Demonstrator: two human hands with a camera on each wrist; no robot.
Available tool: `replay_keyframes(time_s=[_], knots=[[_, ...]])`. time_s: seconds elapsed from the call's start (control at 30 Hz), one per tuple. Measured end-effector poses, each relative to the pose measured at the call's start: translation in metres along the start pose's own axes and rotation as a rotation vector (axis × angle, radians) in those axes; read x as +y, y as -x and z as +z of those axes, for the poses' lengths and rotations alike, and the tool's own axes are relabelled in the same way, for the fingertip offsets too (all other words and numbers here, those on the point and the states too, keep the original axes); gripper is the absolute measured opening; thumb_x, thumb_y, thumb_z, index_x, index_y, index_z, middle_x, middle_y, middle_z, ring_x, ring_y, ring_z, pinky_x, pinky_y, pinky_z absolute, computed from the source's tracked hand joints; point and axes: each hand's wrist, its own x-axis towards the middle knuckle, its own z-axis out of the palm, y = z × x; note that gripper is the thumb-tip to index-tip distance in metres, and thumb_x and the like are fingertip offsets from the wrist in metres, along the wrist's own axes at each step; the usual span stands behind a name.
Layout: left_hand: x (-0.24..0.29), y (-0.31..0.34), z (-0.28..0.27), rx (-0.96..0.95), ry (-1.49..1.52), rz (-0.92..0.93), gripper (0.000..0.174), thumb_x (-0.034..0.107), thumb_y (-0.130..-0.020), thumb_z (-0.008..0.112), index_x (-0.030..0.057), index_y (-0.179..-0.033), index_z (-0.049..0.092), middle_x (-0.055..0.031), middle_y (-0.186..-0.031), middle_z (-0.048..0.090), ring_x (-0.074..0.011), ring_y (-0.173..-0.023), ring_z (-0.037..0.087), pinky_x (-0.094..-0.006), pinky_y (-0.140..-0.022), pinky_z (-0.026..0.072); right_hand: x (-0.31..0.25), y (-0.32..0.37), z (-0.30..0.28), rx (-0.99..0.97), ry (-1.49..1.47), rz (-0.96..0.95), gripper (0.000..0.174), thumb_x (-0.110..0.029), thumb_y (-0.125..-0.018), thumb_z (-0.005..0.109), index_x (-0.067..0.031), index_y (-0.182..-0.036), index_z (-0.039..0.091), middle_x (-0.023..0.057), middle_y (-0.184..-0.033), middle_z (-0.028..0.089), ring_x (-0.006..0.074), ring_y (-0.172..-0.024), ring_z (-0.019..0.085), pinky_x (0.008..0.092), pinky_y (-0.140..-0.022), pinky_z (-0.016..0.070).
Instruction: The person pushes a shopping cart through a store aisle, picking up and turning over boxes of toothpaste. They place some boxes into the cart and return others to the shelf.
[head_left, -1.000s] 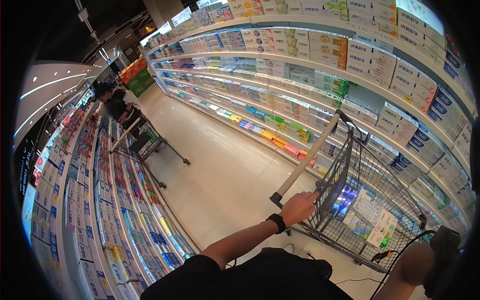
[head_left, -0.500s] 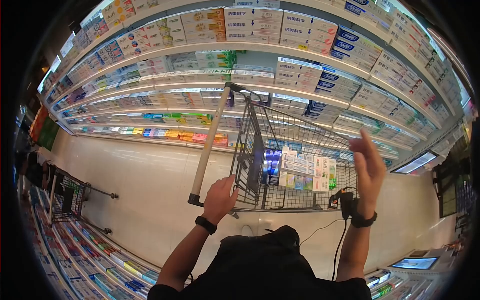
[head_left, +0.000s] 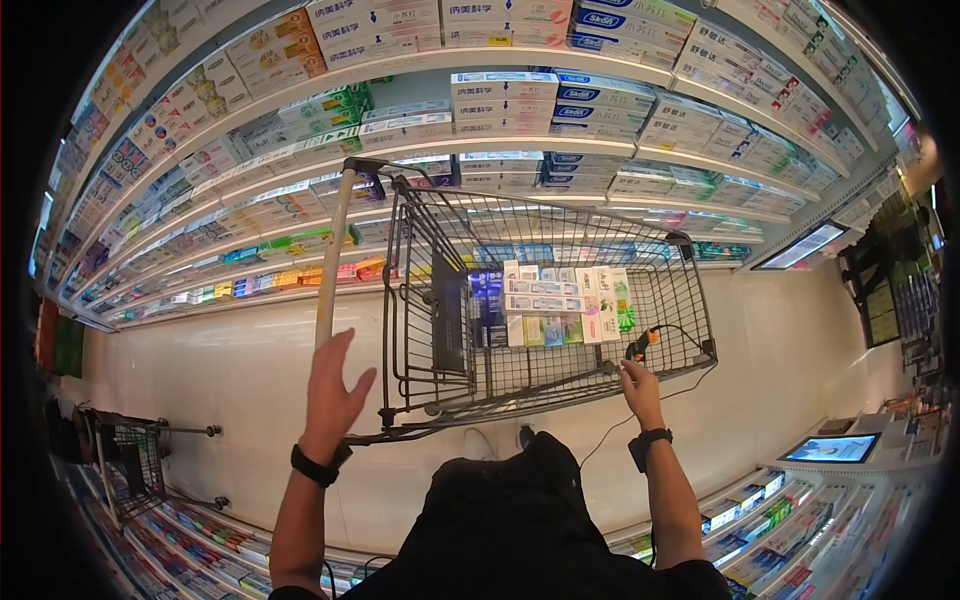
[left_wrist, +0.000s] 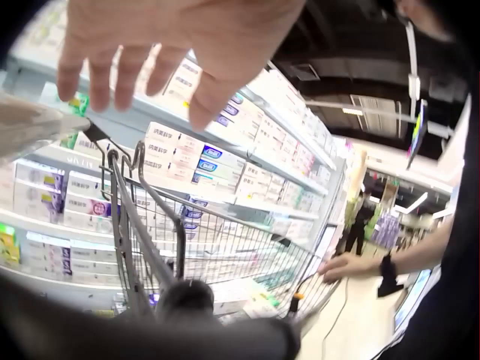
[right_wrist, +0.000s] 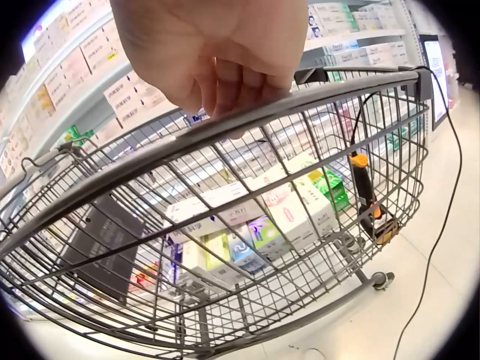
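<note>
A wire shopping cart (head_left: 545,395) stands in front of me, its pale handle (head_left: 336,235) at the left. My left hand (head_left: 335,400) is raised at the near end of that handle, thumb apart and fingers extended; the left wrist view shows the spread fingers (left_wrist: 127,79) holding nothing. At the cart's near side my right hand (head_left: 642,392) grips the top rim (right_wrist: 180,146), its fingers curled over the bar in the right wrist view. Inside the basket lie several toothpaste boxes (head_left: 545,303), white ones on top and blue ones (head_left: 488,310) at the left.
Shelves (head_left: 500,140) packed with toothpaste boxes run along the cart's far side. A black-and-orange device (right_wrist: 366,196) with a cable (right_wrist: 442,247) is at the basket's right end. Another cart (head_left: 125,465) stands at left. A screen (head_left: 832,448) sits at the right, by more shelves.
My view has swung to the right. My left hand has lifted from beside the basket's handle end toward the handle. The right hand has come down from the air onto the cart's rim.
</note>
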Motion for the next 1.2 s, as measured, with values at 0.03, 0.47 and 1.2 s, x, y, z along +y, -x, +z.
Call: replay_keyframes(time_s=[0.03, 0.47, 1.2], knots=[[-0.017, -0.011, -0.005, 0.026, 0.098, -0.062, 0.058, 0.012, -0.078, 0.070, -0.0001, -0.128, 0.047, -0.0204, -0.124, 0.052, -0.0363, -0.116, 0.049, -0.0403, -0.100, 0.0385, 0.008, -0.005, 0.000, 0.019, 0.022, -0.047, 0.025, -0.010, -0.086, 0.061, 0.0037, -0.106, 0.064, 0.0193, -0.092, 0.068, 0.0279, -0.078, 0.067, 0.0359, -0.069, 0.0516], [-0.087, -0.122, -0.001, -0.221, 0.282, -0.788, 0.087, 0.039, -0.082, 0.070, -0.0005, -0.144, 0.024, -0.0187, -0.114, 0.055, -0.0224, -0.096, 0.058, -0.0336, -0.085, 0.0478, 0.035, -0.043, -0.023, -0.136, 0.231, 0.016, 0.016, -0.009, -0.082, 0.058, -0.0018, -0.093, 0.067, 0.0183, -0.086, 0.066, 0.0343, -0.076, 0.065, 0.0422, -0.067, 0.0511], [-0.091, -0.129, 0.051, 0.112, -0.357, -0.761, 0.045, 0.043, -0.079, 0.066, 0.0041, -0.099, 0.057, -0.0220, -0.090, 0.066, -0.0406, -0.088, 0.063, -0.0492, -0.075, 0.0496, 0.044, -0.041, -0.012, -0.144, 0.290, -0.061, 0.012, -0.007, -0.079, 0.059, -0.0035, -0.087, 0.067, 0.0147, -0.082, 0.066, 0.0336, -0.073, 0.064, 0.0402, -0.064, 0.0505]])
